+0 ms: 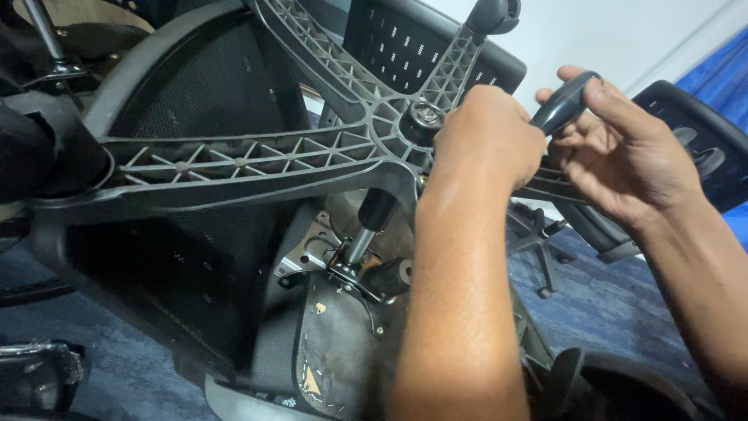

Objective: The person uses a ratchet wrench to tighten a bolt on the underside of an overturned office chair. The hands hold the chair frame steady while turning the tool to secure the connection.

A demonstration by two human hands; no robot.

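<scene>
Office chair, upturned on floor: star base [257, 156] exposed w/ hub [421, 118] steadied by left hand [487, 136], fist closed; right hand [623, 148] pinching dark castor [562, 103], aligned nr base arm.

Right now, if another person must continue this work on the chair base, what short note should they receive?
Left hand: closed, resting on the hub of the grey star base of the overturned office chair.
Right hand: fingers wrapped around a dark caster wheel, held at the end of a base arm near the hub; whether it is seated in its socket cannot be seen.
The gas cylinder is in place between the base and the seat mechanism.
Done: a caster is already on the upper arm.
Left: the wheel in the right hand; the other arm ends are not visible.
</scene>
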